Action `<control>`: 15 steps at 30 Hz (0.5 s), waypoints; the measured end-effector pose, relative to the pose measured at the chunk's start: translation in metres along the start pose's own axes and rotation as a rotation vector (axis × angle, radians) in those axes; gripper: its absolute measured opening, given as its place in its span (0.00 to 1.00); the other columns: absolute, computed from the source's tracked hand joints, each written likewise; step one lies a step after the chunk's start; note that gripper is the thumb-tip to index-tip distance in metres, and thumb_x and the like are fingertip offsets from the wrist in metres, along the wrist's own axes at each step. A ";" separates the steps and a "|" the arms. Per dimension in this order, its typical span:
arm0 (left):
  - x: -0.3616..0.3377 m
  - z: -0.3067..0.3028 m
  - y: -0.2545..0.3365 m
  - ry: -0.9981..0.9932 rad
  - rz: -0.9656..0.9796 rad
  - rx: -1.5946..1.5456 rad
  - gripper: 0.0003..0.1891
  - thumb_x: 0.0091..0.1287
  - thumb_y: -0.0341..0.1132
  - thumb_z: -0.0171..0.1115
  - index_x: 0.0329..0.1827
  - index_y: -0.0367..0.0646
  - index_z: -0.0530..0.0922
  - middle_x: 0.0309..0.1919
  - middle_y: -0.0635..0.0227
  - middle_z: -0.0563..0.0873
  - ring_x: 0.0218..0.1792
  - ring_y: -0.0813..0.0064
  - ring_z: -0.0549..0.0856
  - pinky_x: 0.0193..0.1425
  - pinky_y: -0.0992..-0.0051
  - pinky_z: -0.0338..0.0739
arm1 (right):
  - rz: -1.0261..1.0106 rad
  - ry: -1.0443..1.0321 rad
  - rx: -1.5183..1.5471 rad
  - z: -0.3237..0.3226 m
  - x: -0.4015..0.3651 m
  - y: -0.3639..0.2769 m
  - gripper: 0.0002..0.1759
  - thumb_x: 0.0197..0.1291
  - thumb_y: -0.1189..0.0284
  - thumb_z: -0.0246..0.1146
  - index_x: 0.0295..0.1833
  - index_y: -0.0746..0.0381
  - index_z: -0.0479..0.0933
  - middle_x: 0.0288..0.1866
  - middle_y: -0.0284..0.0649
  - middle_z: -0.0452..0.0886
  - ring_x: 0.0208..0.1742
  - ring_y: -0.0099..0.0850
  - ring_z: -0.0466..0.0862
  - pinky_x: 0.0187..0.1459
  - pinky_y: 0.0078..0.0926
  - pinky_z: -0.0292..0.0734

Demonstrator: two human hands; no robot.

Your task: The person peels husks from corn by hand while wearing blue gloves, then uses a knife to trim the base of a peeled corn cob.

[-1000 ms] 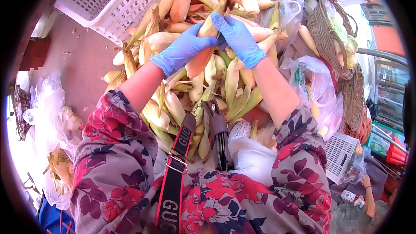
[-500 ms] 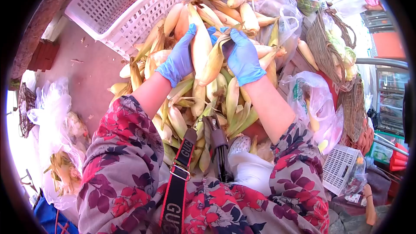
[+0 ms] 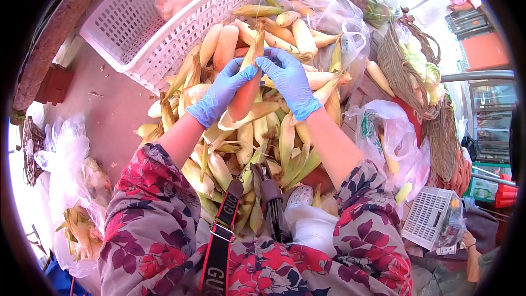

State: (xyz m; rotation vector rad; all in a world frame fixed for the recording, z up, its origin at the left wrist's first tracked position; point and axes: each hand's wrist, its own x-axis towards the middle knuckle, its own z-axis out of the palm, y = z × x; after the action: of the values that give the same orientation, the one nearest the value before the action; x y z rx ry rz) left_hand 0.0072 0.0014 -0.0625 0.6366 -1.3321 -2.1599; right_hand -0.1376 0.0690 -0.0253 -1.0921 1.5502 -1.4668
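In blue gloves, both hands work on one ear of corn above the heap. My left hand wraps it, thumb across the front. The ear tilts, its reddish, smooth end pointing down toward me and its yellowish husk tip upward. My right hand is closed with thumb and fingertips against the ear's upper right side; exactly what they pinch is partly hidden. Under and around the hands lies a heap of corn ears, many in pale green or yellow husks.
A white perforated crate stands behind left, with a bagged item inside. Clear plastic bags lie right and left. Coiled cords and a small white basket are at right. Another person's hand shows lower right. A bag strap hangs before me.
My hands have come closer together, the left a little lower. The held ear now shows a reddish lower end; earlier a paler ear and a yellow-green husked piece hung between the hands.
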 end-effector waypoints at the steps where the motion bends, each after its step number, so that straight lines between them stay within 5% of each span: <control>1: 0.003 -0.001 -0.007 -0.011 -0.050 -0.001 0.23 0.65 0.44 0.60 0.57 0.40 0.70 0.48 0.69 0.78 0.49 0.80 0.77 0.55 0.77 0.71 | 0.041 -0.020 0.033 0.000 -0.002 -0.001 0.17 0.57 0.68 0.65 0.46 0.70 0.77 0.34 0.37 0.82 0.33 0.23 0.78 0.37 0.21 0.75; 7: 0.004 -0.006 -0.006 0.079 0.089 0.401 0.14 0.60 0.32 0.66 0.47 0.38 0.77 0.38 0.73 0.81 0.40 0.84 0.77 0.48 0.82 0.73 | -0.034 0.031 -0.409 -0.004 -0.012 0.052 0.11 0.52 0.71 0.63 0.37 0.68 0.79 0.30 0.47 0.81 0.30 0.30 0.80 0.35 0.26 0.75; 12: 0.013 -0.009 -0.026 0.181 0.154 0.528 0.15 0.56 0.34 0.69 0.43 0.37 0.77 0.32 0.72 0.81 0.34 0.85 0.77 0.41 0.81 0.74 | -0.122 0.011 -0.513 -0.001 -0.010 0.052 0.13 0.52 0.71 0.62 0.40 0.69 0.78 0.34 0.51 0.81 0.33 0.42 0.82 0.38 0.31 0.76; 15: 0.017 -0.014 -0.028 0.156 0.197 0.586 0.13 0.56 0.34 0.68 0.39 0.36 0.78 0.31 0.70 0.79 0.33 0.84 0.75 0.39 0.80 0.73 | -0.127 -0.033 -0.603 -0.002 -0.006 0.045 0.12 0.52 0.70 0.62 0.35 0.69 0.78 0.28 0.51 0.80 0.28 0.41 0.80 0.33 0.32 0.75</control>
State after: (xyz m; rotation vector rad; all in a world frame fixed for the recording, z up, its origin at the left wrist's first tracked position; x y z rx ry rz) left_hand -0.0026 -0.0080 -0.0957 0.8290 -1.8629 -1.5234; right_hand -0.1418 0.0753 -0.0697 -1.5673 1.9929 -1.0654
